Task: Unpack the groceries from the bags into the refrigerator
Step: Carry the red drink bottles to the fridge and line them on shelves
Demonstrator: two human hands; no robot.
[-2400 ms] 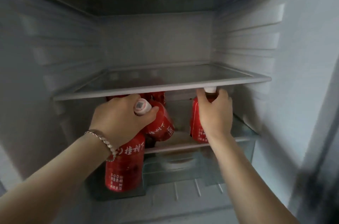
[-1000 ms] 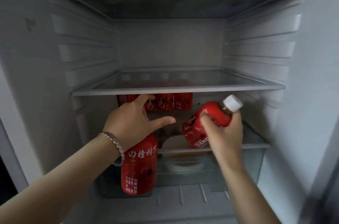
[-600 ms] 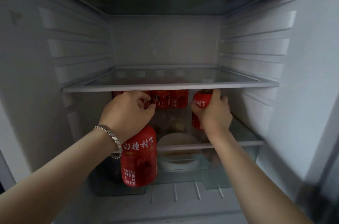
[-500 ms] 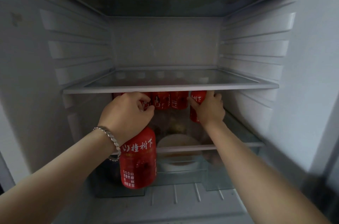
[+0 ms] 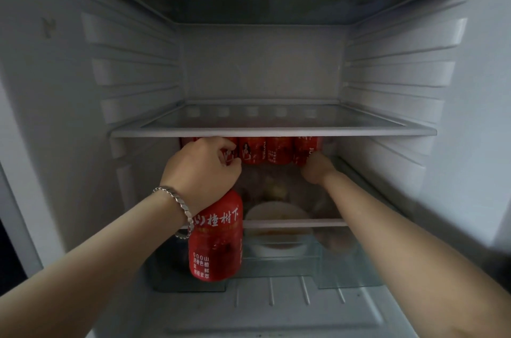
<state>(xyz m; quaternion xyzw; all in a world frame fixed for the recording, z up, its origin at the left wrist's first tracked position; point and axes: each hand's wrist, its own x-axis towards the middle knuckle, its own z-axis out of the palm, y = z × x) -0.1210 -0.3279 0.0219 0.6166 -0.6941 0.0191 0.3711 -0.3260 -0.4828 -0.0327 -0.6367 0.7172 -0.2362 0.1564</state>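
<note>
Left hand (image 5: 201,169) grips bottle (image 5: 215,238); right hand (image 5: 315,170) outstretched.

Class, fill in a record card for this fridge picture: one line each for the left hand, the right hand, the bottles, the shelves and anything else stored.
left hand: grips the top of the front bottle, held upright in front of the lower shelf
right hand: against the rightmost bottle; grip unclear
back row: red bottles standing side by side under the middle shelf
bowl: white, seen through the lower shelf's glass
</note>
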